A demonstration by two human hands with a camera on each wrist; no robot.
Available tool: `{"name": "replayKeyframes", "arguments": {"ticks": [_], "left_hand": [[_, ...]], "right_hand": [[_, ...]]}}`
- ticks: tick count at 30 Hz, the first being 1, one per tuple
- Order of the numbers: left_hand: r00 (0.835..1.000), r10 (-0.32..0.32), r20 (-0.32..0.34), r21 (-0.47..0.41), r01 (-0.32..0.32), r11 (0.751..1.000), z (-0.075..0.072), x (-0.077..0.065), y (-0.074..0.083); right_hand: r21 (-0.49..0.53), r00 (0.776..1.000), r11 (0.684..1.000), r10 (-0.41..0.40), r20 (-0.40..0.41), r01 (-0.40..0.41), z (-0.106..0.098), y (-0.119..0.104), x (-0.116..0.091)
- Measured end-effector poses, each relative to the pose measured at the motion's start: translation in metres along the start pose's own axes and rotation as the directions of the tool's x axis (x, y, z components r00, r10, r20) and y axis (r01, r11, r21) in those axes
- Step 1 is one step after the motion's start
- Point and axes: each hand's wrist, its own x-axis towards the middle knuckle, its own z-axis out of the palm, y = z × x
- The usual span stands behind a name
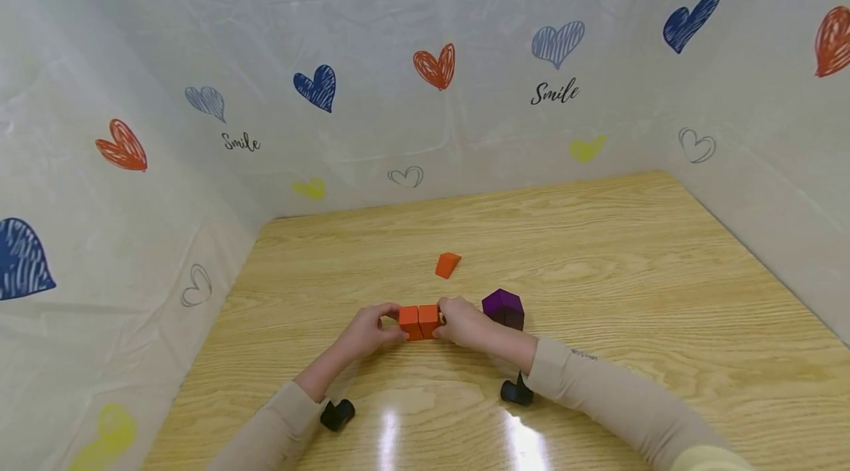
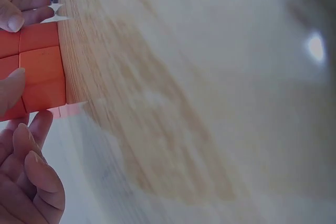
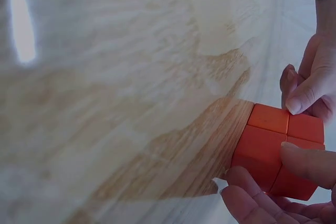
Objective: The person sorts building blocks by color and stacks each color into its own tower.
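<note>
On the table, two orange blocks sit side by side, pressed together with a thin seam between them. My left hand grips them from the left, thumb on the near face. From the other side, my right hand holds the right end between thumb and fingers. In the left wrist view, the thumb lies on an orange face crossed by seams. The right wrist view shows the blocks low over the wood, with the right thumb on their near face.
A loose orange wedge-shaped block lies beyond the hands. A dark purple faceted block stands just past the right wrist. Black wrist cameras hang under both forearms. A white sheet with printed hearts borders the wooden table.
</note>
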Motion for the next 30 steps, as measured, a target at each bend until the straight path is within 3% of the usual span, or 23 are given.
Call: {"name": "replayKeyframes", "arguments": {"ticks": [19,30], "left_hand": [[1.0,-0.007,0.006,0.002,0.007,1.0,0.0012,0.0012,-0.0001],[0.999,-0.046,0.019,-0.008,0.046,0.999,0.0019,0.0028,-0.0006]], "right_hand": [[-0.003,0.999,0.999,-0.033,-0.003,0.033,0.0022,0.0047,0.0015],[-0.018,0.999,0.999,-0.031,-0.008,0.031,0.0031,0.0043,0.0011]]}}
